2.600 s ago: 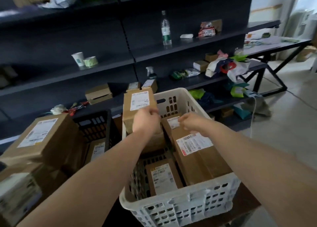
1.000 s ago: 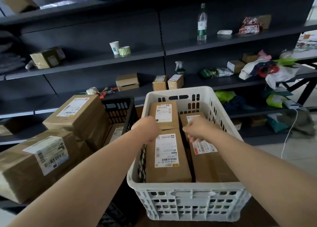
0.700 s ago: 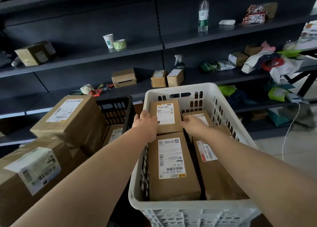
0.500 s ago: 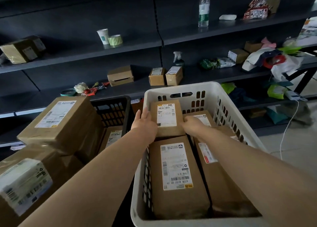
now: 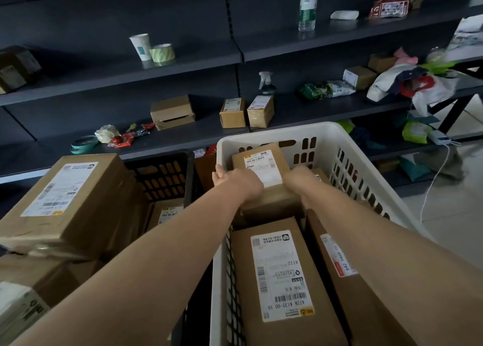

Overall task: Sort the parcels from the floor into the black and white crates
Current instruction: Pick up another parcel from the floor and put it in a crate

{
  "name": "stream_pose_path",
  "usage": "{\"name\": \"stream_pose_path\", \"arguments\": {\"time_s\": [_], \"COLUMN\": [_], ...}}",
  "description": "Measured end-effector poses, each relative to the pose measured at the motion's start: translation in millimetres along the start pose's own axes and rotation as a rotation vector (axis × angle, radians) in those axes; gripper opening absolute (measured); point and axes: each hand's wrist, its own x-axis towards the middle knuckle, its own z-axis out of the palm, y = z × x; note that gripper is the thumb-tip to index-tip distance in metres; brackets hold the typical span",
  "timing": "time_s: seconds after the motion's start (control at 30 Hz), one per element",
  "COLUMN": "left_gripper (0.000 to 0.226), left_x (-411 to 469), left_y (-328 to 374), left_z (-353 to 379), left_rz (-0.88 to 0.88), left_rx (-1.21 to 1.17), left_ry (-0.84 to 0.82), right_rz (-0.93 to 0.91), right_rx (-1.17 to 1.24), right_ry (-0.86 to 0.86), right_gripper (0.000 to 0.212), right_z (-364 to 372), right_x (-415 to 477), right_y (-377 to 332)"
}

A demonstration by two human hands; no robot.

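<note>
Gripping a small parcel (image 5: 263, 162) between left hand (image 5: 239, 182) and right hand (image 5: 300, 181)

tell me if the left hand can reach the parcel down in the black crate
Probably yes, once it lets go: the left hand is on the small parcel in the white crate, right beside the black crate. The parcel inside lies open from above, though a big box crowds its left side.
</note>
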Motion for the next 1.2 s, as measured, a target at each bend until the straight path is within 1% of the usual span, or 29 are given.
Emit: {"name": "stream_pose_path", "arguments": {"time_s": [0.07,0.17,0.23,0.3,0.33,0.37,0.43,0.47,0.5,0.53,0.57,0.63,0.7,0.77,0.8,0.87,0.93,1.0,1.2], "left_gripper": [0.048,0.046,0.043,0.03,0.018,0.016,0.022,0.019,0.011,0.007,0.011,0.013,0.019,0.02,0.02,0.028,0.039,0.046,0.054], "left_x": [1,2,0,-6,-11,-16,-22,-24,-25,-25,-23,-13,-1,11,18,29,41,51,59], "left_y": [0,8,19,34,42,50,63,69,72,74,74,67,54,37,28,13,3,-1,8], "left_z": [-6,-19,-31,-39,-40,-38,-27,-19,-11,-3,3,12,17,23,27,40,56,68,74], "left_rz": [-0.059,-0.099,-0.061,0.014,0.031,0.035,0.065,0.09,0.094,0.077,0.049,0.0,-0.035,-0.046,-0.033,0.019,0.062,0.078,0.031], "left_rx": [-0.165,-0.347,-0.465,-0.581,-0.643,-0.728,-0.857,-0.88,-0.885,-0.897,-0.912,-0.865,-0.765,-0.643,-0.54,-0.3,-0.12,-0.09,-0.159], "left_ry": [-0.004,0.031,0.057,0.068,0.047,0.013,-0.099,-0.167,-0.209,-0.211,-0.189,-0.095,-0.032,-0.057,-0.064,-0.106,-0.188,-0.254,-0.354], "right_rz": [-0.049,-0.081,-0.07,-0.063,-0.069,-0.077,-0.095,-0.11,-0.125,-0.148,-0.177,-0.235,-0.279,-0.356,-0.39,-0.415,-0.406,-0.407,-0.404], "right_rx": [-0.039,-0.018,-0.022,-0.039,-0.04,-0.033,-0.033,-0.059,-0.114,-0.191,-0.278,-0.423,-0.48,-0.529,-0.563,-0.638,-0.671,-0.66,-0.641], "right_ry": [0.01,0.017,0.05,0.072,0.094,0.118,0.165,0.187,0.209,0.236,0.258,0.267,0.217,0.129,0.08,0.002,-0.012,0.011,0.014], "right_gripper": [0.007,0.025,0.031,0.032,0.034,0.037,0.046,0.051,0.055,0.057,0.056,0.05,0.05,0.045,0.043,0.049,0.055,0.056,0.058], "right_z": [-13,-39,-55,-70,-76,-82,-90,-92,-92,-92,-90,-83,-75,-67,-64,-58,-54,-53,-54], "right_x": [-3,-2,-2,-1,0,0,1,0,0,-1,-2,-5,-9,-13,-15,-18,-18,-18,-14], "right_y": [-7,-15,-15,-9,-4,1,16,23,31,38,44,52,54,51,48,44,44,45,44]}}
